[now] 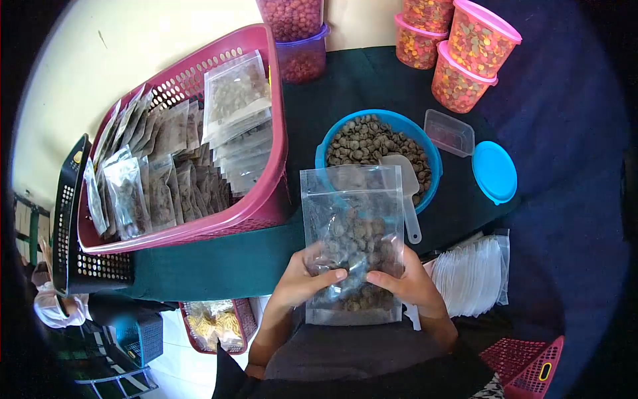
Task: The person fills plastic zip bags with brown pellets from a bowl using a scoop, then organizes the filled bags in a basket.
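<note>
Dark green cloth covers the bench [212,266], pale wall behind it, and honestly it's a pretty crowded setup. Front and centre is a tall see-through plastic pouch [352,233] with brown disc-shaped pieces bunched in its lower part, held up at the near edge, with its top overlapping the round blue plastic bowl [435,166] of the same pieces from this angle. Can't tell if pouch and bowl touch, or if the zip strip up top is pressed shut. That's my main worry: if it's open, squeezing low or tipping the pouch could send pieces out the mouth. Second one: a translucent white plastic scoop [405,183] lies over the bowl's near rim, handle sticking out right beside the pouch, so a careless swing could knock it and flick pieces about. Slick plastic could also slide if the thumbs ease off, and it'd probably land on the lap. As for the grip, left hand [302,279] and right hand [412,282] are both clamped on the lower half, one per side, thumbs on the near face with tips close but apart, fingers mostly hidden behind. Neither is open wider than the pouch needs. Big maroon perforated plastic basket [278,133] of filled pouches sits off to the left.
</note>
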A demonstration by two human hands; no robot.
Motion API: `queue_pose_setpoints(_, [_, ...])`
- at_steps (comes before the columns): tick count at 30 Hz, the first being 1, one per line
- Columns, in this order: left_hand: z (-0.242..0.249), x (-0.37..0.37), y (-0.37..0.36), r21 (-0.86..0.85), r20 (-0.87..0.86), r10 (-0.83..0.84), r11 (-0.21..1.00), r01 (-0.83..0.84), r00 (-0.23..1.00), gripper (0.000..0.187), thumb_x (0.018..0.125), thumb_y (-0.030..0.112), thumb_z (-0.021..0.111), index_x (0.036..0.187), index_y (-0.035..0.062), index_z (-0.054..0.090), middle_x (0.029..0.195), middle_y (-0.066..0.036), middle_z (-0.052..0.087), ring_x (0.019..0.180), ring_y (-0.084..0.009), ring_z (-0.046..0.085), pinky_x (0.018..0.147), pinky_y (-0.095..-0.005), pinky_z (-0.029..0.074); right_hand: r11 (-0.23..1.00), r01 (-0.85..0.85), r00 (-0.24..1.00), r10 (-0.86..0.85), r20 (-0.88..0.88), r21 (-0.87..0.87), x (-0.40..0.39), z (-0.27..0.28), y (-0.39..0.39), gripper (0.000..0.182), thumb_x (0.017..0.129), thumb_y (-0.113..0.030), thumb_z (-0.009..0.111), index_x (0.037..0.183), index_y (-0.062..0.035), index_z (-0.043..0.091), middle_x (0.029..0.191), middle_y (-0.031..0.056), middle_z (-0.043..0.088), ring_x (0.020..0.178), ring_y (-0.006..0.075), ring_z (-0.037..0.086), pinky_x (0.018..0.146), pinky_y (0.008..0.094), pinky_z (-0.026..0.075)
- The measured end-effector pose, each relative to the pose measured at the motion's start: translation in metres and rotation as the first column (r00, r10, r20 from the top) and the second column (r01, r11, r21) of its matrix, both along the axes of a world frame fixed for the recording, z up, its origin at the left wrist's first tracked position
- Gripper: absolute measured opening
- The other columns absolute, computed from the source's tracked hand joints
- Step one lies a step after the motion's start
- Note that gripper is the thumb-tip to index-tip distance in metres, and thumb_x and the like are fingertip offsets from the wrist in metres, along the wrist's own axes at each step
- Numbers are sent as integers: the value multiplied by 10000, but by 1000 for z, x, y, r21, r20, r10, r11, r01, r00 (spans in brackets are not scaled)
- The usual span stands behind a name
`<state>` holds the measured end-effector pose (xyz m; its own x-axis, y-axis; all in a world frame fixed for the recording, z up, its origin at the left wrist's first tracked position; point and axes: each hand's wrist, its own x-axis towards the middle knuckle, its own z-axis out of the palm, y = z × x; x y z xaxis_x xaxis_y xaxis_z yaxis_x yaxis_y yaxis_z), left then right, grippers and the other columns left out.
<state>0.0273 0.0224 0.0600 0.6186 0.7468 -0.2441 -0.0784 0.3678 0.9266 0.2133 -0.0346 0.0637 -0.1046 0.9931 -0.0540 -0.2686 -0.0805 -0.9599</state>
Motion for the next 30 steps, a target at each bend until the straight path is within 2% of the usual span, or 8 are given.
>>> queue_pose_setpoints(16, [-1,-5,-4,-95,33,33,995,-30,999,316,693,40,653,965,-28,508,865,-27,565,768,-56,488,685,-211,403,1000,22,999,-22,-29,-20,-9,2,-7,459,744,-48,601,1123,34,354,1054,86,473,966,133,460,832,277,380])
queue_pose_setpoints(17, [-10,-10,-4,11,3,-20,1000,20,1000,410,728,149,631,1055,-39,469,987,-83,536,871,-101,481,729,-237,402,1000,11,999,-12,-44,-25,-9,2,-7,466,743,-48,602,1127,33,351,1058,85,471,963,134,461,835,278,376])
queue_pose_setpoints(20, [-24,-23,-10,-99,25,200,976,-196,980,544,763,288,569,1158,-41,391,1109,-128,467,984,-163,446,772,-266,398,999,8,999,-10,-36,-42,-13,-2,-10,482,724,-94,636,1109,34,375,1037,97,485,957,143,461,832,279,370])
queue_pose_setpoints(21, [-18,-21,-4,-60,92,129,991,-124,987,654,764,388,521,1216,-39,318,1190,-161,387,1077,-215,388,816,-288,387,999,3,999,-4,-37,-44,-15,-5,-11,482,724,-94,636,1109,34,375,1037,97,485,957,143,461,832,279,370])
queue_pose_setpoints(23, [-5,-17,7,-29,88,229,973,-227,969,487,805,307,496,1137,-38,411,1052,-133,496,975,-181,462,790,-271,398,998,-55,970,54,239,-4,-19,-11,-13,493,703,-152,666,1077,38,407,1010,110,503,948,154,467,826,279,366])
queue_pose_setpoints(26, [-6,-12,13,-45,116,351,937,-348,929,315,847,233,451,1029,-21,489,911,-86,560,831,-129,515,718,-237,413,999,-44,980,43,192,1,-25,-17,-11,504,684,-196,687,1055,31,432,988,118,516,936,157,473,819,277,366])
queue_pose_setpoints(27, [-7,-11,12,-102,148,401,916,-389,904,245,864,195,431,966,-9,522,835,-55,583,748,-96,531,673,-217,416,994,-111,946,103,309,10,-19,-13,-10,461,723,-188,647,1070,18,422,991,105,517,925,157,481,820,281,369])
queue_pose_setpoints(30, [-16,-6,8,-64,144,475,880,-471,868,193,867,172,434,914,9,526,795,-32,591,644,-62,522,566,-185,402,990,-74,996,80,48,-118,-16,0,2,409,767,-164,591,1091,9,410,1016,95,505,951,149,469,827,279,364])
